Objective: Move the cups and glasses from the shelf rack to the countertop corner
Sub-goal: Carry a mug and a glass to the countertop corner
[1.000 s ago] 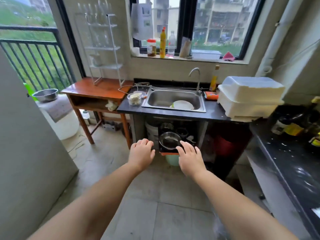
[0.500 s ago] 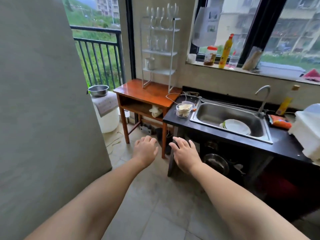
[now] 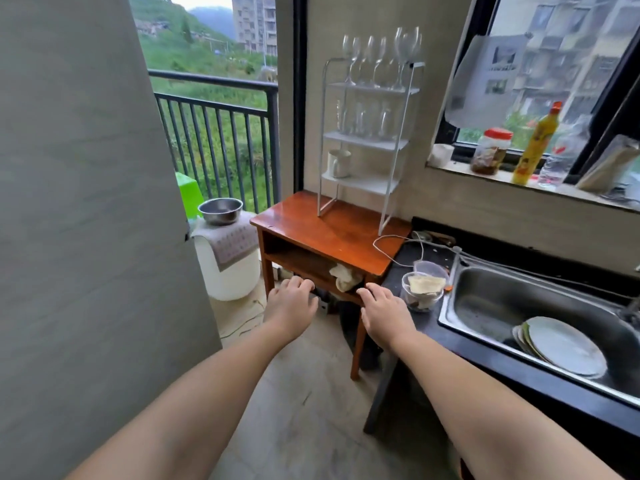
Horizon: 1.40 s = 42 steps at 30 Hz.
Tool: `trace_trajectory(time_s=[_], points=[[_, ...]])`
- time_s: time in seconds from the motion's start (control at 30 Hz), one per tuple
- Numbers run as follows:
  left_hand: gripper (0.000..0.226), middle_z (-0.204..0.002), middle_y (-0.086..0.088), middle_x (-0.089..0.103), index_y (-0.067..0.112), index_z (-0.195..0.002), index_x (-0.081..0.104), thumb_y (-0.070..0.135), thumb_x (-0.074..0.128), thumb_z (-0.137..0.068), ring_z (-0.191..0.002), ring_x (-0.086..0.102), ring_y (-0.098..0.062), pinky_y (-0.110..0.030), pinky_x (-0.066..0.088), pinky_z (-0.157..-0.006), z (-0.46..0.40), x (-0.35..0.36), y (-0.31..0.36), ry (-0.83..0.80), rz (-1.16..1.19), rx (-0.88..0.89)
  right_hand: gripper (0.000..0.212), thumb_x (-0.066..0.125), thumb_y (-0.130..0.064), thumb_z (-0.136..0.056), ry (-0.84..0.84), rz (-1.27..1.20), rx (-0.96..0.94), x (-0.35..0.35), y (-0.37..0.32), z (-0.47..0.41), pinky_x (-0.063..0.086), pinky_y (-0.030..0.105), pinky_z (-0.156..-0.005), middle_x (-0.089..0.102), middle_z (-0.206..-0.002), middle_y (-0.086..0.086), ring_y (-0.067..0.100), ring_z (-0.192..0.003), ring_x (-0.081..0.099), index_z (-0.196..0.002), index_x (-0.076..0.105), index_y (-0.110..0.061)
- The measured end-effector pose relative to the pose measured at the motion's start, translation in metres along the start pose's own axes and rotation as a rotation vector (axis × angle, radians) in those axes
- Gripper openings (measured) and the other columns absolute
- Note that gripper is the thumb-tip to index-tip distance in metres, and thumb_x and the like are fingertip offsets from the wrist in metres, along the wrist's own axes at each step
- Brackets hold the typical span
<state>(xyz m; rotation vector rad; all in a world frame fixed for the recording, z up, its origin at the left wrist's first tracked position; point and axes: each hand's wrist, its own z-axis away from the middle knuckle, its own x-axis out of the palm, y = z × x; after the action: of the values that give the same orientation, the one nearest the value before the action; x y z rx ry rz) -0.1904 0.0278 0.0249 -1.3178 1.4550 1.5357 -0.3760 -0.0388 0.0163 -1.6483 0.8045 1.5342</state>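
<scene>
Hands out in front of me, both empty: my left hand [image 3: 290,303] and my right hand [image 3: 387,311] hang palm down over the floor, fingers loosely spread and slightly curled, touching nothing. They sit just short of the wooden side table [image 3: 332,233], well below the white shelf rack [image 3: 367,140] that stands on its tabletop against the wall. On the rack's top shelf stand the wine glasses [image 3: 381,57], upright in a close row. The middle shelf carries a row of clear tumblers [image 3: 363,119], blurred so I cannot count them. A white mug [image 3: 338,163] sits at the left end of the bottom shelf. To my right, the black countertop [image 3: 415,327] butts against the table; near its corner stands a clear plastic container [image 3: 423,291] just beside the steel sink [image 3: 485,306], in which plates [image 3: 564,344] lie stacked. A white cable [image 3: 398,239] loops from the table onto the counter. Left of the table, a steel bowl [image 3: 220,210] rests on a white bucket [image 3: 228,271] draped with a cloth.
</scene>
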Motion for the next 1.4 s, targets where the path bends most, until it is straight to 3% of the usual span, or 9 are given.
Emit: trace_trajectory(time_s=[0.13,0.33,0.47,0.8,0.97,1.13,1.23,1.3,1.4], points=[[0.033,-0.126,-0.002,0.055,0.018,-0.123,0.055,0.034,0.044,-0.096,-0.120,0.048,-0.023,-0.036,0.040,-0.101,-0.083,0.001,-0.032,0.007,0.002,0.041,0.042,0.036,-0.025,-0.100,0.065,-0.080,0.057,0.000,-0.013,-0.081,0.040,0.040,-0.102,0.040,-0.145,0.003,0.024,-0.133,0.039,-0.141,0.037,-0.018],[0.036,-0.129,-0.004,0.054,0.017,-0.126,0.053,0.034,0.043,-0.096,-0.120,0.050,-0.025,-0.039,0.043,-0.101,-0.210,-0.018,-0.077,0.005,-0.008,0.194,0.049,0.043,-0.023,-0.097,0.115,-0.089,0.192,-0.002,-0.025,-0.201,0.041,0.039,-0.103,0.036,-0.148,0.002,0.025,-0.135,0.038,-0.145,0.032,-0.019],[0.038,-0.131,-0.005,0.053,0.016,-0.130,0.051,0.034,0.043,-0.097,-0.123,0.048,-0.025,-0.041,0.044,-0.101,-0.298,-0.037,-0.103,-0.002,0.021,0.231,0.043,0.034,-0.026,-0.100,0.202,-0.109,0.250,-0.016,-0.034,-0.274,0.044,0.037,-0.098,0.039,-0.146,0.002,0.024,-0.131,0.042,-0.142,0.036,-0.019],[0.035,-0.128,-0.006,0.053,0.015,-0.127,0.054,0.032,0.044,-0.098,-0.123,0.048,-0.024,-0.039,0.049,-0.096,-0.440,-0.012,-0.092,-0.049,0.216,0.262,0.041,0.035,-0.025,-0.100,0.280,-0.085,0.327,-0.043,0.012,-0.403,0.047,0.039,-0.095,0.044,-0.142,0.005,0.026,-0.127,0.044,-0.140,0.039,-0.016],[0.033,-0.123,-0.012,0.055,0.008,-0.118,0.058,0.027,0.045,-0.095,-0.113,0.055,-0.030,-0.038,0.048,-0.095,-0.517,-0.002,-0.062,-0.104,0.324,0.172,0.045,0.037,-0.020,-0.101,0.432,-0.224,0.374,-0.075,0.052,-0.465,0.041,0.036,-0.101,0.037,-0.148,0.009,0.026,-0.133,0.039,-0.144,0.034,-0.006],[0.042,-0.134,-0.015,0.051,0.002,-0.132,0.050,0.024,0.043,-0.097,-0.120,0.053,-0.029,-0.031,0.042,-0.095,-0.586,0.008,-0.041,-0.147,0.424,0.060,0.049,0.041,-0.017,-0.100,0.620,-0.347,0.469,-0.111,0.097,-0.527,0.042,0.040,-0.099,0.029,-0.150,0.014,0.031,-0.140,0.029,-0.144,0.027,-0.002],[0.043,-0.132,-0.017,0.054,0.000,-0.129,0.052,0.026,0.042,-0.097,-0.118,0.055,-0.030,-0.031,0.043,-0.091,-0.611,0.016,-0.033,-0.163,0.472,-0.033,0.055,0.041,-0.019,-0.100,0.704,-0.483,0.546,-0.125,0.114,-0.548,0.034,0.039,-0.109,0.024,-0.155,0.014,0.030,-0.143,0.024,-0.149,0.020,-0.003],[0.042,-0.128,-0.017,0.057,0.001,-0.127,0.054,0.028,0.042,-0.097,-0.111,0.057,-0.030,-0.031,0.043,-0.085,-0.629,0.023,-0.028,-0.180,0.519,-0.083,0.053,0.041,-0.018,-0.100,0.761,-0.562,0.578,-0.135,0.124,-0.562,0.032,0.039,-0.112,0.031,-0.152,0.015,0.030,-0.141,0.031,-0.148,0.024,-0.004],[0.037,-0.106,-0.017,0.062,-0.002,-0.114,0.059,0.024,0.044,-0.093,-0.085,0.055,-0.027,-0.029,0.041,-0.069,-0.648,0.033,-0.023,-0.198,0.579,-0.124,0.041,0.040,-0.019,-0.099,0.807,-0.716,0.624,-0.144,0.137,-0.580,0.038,0.039,-0.103,0.047,-0.136,0.015,0.030,-0.124,0.047,-0.137,0.040,-0.004]])
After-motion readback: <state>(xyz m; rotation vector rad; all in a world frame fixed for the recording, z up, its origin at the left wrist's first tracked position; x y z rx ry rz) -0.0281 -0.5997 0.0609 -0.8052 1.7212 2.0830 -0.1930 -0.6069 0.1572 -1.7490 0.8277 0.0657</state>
